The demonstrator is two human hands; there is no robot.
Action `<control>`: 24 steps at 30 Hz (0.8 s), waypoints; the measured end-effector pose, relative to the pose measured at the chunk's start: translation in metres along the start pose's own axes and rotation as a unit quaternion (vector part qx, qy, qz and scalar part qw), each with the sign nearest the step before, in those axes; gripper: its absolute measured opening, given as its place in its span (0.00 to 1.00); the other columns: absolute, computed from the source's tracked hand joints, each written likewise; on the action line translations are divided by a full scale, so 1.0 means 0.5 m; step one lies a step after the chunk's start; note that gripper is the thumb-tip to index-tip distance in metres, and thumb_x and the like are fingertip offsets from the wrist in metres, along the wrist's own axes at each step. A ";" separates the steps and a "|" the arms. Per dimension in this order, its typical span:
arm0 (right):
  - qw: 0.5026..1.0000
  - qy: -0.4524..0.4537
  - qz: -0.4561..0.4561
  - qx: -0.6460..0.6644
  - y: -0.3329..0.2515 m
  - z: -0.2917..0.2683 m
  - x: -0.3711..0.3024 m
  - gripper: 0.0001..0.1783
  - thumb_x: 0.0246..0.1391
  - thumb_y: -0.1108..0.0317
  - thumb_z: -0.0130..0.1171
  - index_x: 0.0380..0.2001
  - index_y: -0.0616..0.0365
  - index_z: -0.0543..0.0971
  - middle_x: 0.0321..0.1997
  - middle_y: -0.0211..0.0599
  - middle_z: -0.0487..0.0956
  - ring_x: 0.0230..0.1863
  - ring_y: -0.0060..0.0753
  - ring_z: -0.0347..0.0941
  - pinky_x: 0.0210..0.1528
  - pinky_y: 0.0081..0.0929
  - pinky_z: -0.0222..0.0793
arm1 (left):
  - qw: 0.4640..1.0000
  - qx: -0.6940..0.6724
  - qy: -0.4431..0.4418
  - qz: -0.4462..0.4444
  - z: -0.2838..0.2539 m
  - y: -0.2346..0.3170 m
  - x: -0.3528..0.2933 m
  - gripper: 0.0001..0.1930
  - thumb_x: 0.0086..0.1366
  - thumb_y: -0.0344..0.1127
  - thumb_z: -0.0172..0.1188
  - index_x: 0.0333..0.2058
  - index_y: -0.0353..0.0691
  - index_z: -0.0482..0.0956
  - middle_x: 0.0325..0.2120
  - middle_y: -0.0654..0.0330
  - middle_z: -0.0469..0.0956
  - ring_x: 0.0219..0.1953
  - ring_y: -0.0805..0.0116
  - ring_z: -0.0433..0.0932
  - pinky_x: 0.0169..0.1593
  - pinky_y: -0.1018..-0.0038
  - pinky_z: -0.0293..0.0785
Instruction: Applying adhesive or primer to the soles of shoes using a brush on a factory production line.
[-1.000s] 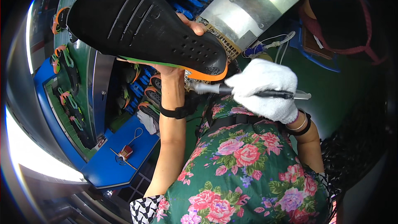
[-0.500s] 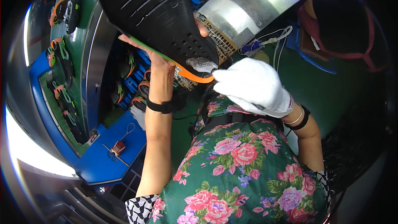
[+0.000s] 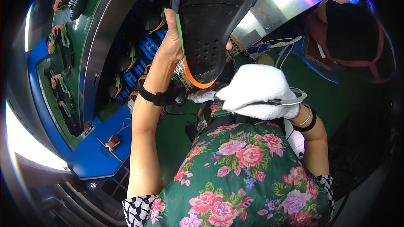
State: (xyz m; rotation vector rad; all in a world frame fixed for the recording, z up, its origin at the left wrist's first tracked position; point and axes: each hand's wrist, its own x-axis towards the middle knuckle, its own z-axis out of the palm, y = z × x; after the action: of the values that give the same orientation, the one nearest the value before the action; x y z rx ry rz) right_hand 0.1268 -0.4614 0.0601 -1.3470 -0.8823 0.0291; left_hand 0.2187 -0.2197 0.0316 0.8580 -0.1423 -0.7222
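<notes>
My bare left hand (image 3: 171, 44) grips a black shoe sole (image 3: 210, 21) by its edges and holds it up. Cross ridges mark the sole's upper part, small round holes dot its heel, and its rim is orange and green. A wet-looking patch shines at the heel end. In a white glove, my right hand (image 3: 256, 88) is closed round a brush (image 3: 204, 97). The pale, matted bristles point left, just below the heel and apart from it. A grey-white handle end sticks out past the glove by my wrist. Most of the left fingers are hidden behind the sole.
On the left a green conveyor (image 3: 88, 25) carries several black shoe parts with orange and green straps. A blue ledge (image 3: 94, 155) holds a small red object (image 3: 112, 142). Blue racks with shoes stand behind my left arm. A person in dark red (image 3: 349, 38) is at far right.
The brush has come off the heel and dropped slightly below it, its handle now showing. The sole has swung more upright and to the right, with my left hand turning along.
</notes>
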 end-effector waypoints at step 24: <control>0.995 -0.050 0.034 -0.078 0.033 -0.029 0.025 0.12 0.44 0.74 0.73 0.35 0.54 0.88 0.41 0.37 0.87 0.36 0.38 0.82 0.39 0.32 0.77 | 0.942 0.188 0.177 -0.216 0.006 0.017 0.033 0.45 0.67 0.73 0.48 0.66 0.35 0.66 0.48 0.44 0.81 0.42 0.55 0.87 0.44 0.60 0.88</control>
State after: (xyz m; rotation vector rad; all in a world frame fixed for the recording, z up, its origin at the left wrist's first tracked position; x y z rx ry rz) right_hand 0.1513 -0.4629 0.0533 -1.5316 -0.9372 0.0824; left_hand 0.2344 -0.2285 0.0370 1.3968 0.2478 -0.9509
